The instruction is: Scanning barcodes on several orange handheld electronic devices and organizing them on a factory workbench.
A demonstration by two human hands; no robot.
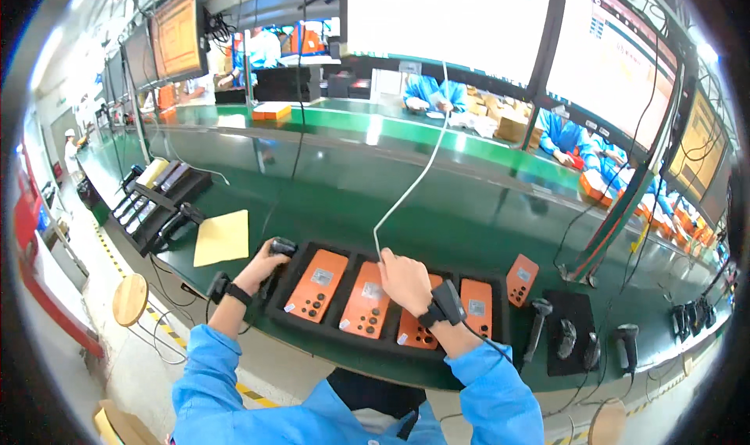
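My left hand [262, 267] is wrapped round a black handheld scanner [283, 247] at the left end of a black foam tray [294, 268]. Several orange phones lie in the tray's slots, camera side up, each with a pale label; one is the left phone [318, 284], another the phone beside it [366, 298]. Over the tray, my right hand [406, 282] is closed round the lower end of a white cable [414, 181] that hangs from above. The hand and wrist partly cover the third phone [414, 328]. Black bands with small devices sit on both wrists.
One more orange phone [522, 279] lies right of the tray, near several scanners and a black mat [574, 312]. Left are a yellow sheet [222, 238] and a black rack [160, 203]. Monitors [445, 23] hang above the green bench [312, 183]; people in blue work beyond.
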